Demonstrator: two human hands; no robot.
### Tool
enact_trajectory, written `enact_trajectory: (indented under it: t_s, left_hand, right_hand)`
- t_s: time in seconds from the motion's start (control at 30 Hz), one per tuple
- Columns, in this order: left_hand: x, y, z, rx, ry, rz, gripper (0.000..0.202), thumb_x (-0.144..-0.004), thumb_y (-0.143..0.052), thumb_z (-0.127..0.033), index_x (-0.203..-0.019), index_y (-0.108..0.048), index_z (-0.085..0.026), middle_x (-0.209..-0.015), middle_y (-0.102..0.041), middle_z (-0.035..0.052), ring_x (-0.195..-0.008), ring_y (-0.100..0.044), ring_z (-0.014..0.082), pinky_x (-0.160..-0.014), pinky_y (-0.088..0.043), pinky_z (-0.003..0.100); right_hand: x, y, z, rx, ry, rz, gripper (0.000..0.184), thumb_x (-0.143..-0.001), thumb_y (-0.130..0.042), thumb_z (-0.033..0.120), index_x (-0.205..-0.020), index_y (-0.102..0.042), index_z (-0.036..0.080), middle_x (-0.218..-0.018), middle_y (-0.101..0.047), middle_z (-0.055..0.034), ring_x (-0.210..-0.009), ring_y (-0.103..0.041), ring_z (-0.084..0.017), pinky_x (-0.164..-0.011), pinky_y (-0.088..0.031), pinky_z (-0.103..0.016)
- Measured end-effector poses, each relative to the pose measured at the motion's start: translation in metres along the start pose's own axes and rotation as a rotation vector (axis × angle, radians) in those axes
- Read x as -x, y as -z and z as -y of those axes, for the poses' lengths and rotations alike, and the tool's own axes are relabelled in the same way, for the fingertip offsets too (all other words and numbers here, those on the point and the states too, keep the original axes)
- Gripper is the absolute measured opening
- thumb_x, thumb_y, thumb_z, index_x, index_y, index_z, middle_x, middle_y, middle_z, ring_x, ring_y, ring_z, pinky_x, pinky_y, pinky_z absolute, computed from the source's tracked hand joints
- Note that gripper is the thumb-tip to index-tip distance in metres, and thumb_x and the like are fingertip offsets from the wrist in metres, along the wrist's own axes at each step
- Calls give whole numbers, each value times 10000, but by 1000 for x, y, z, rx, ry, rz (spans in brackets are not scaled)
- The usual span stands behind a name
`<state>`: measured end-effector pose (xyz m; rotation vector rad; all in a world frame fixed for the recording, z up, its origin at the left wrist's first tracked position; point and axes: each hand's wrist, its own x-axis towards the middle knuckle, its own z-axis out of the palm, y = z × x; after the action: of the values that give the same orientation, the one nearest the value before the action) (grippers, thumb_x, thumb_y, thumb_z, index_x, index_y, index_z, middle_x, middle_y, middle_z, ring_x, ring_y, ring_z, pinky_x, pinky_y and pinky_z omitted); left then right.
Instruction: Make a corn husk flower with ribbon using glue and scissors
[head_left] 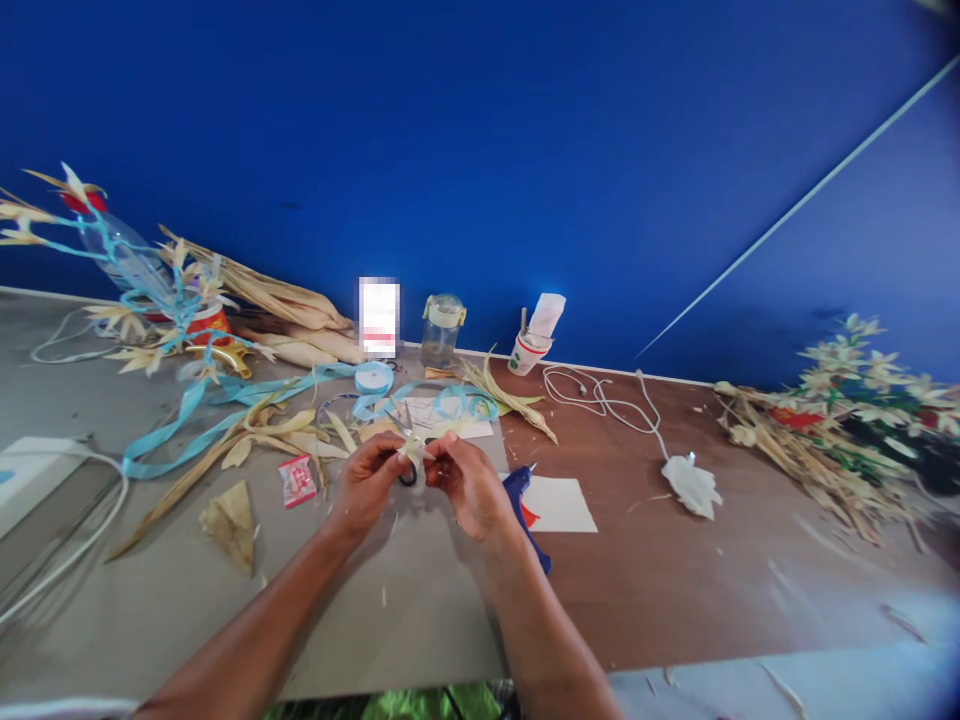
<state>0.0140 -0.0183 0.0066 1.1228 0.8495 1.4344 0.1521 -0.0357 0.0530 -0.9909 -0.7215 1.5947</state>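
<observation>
Nearest, two bare arms reach over the table [420, 620], and both hands meet in the middle. The left hand [371, 480] pinches a small pale piece [412, 452] between finger and thumb, and the right hand [469, 485] looks to pinch its other side, so the piece is up between the two hands. It is too small to tell its full shape. Scissors [408, 474] with dark handles show just behind the fingers; I cannot tell if a finger touches them. A blue glue gun [517, 490] lies by the right arm, partly on a white card [570, 505]. On the left are a loose dry husk [232, 520] and a small red packet [298, 481] with pale marks too blurry to read. Farther back, blue ribbon [373, 378] curls near more dry leaves [300, 310]. I think this small piece is not finished yet, since it is loose in the fingers. The pale flowers on blue stems [180, 290] at the left and the white flowers [862, 370] at the right look mostly made, and plenty of husk is left. By the blue wall [480, 150], a cup [529, 352] has a red band and a green mark, but no words I can read. A clear jar [442, 335] stands near a white shape [379, 315] that is blurred out.
</observation>
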Motion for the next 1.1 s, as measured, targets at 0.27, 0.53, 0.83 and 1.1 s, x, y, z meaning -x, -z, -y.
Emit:
enact_trajectory:
  t_s: [0.27,0.53,0.83,1.1]
  left_hand:
    - [0,1,6,109,45,-17,147,-696,-763,-317,-783,-690,-225,-654,-600,-18,-582,-535,106,-576,-432,252]
    - [-4,-5,-15,336,278,-67,208,-633,-800,-260,-719,-625,-187,-640,-569,-26,-555,-492,84,-557,-417,225]
    - [-4,3,-13,146,459,151,250,-653,-784,-297,-830,-701,-141,-734,-617,32,-604,-521,104,-559,-395,231]
    - [-6,2,-18,-157,413,348,149,-663,-731,-284,-738,-678,-167,-697,-655,19,-653,-558,151,-617,-403,249]
  right_hand:
    - [1,-5,0,5,-35,60,227,-597,-762,317,-612,-598,162,-548,-533,36,-509,-429,-72,-536,-318,-222]
    - [-3,7,2,379,-10,99,179,-637,-680,309,-614,-571,169,-519,-469,56,-507,-369,-76,-519,-269,-230]
    - [-4,15,14,858,6,146,112,-702,-597,253,-630,-596,167,-542,-502,54,-535,-390,-86,-518,-273,-220]
    - [-7,22,7,890,37,157,94,-658,-614,207,-567,-604,185,-483,-480,58,-500,-383,-92,-489,-245,-225]
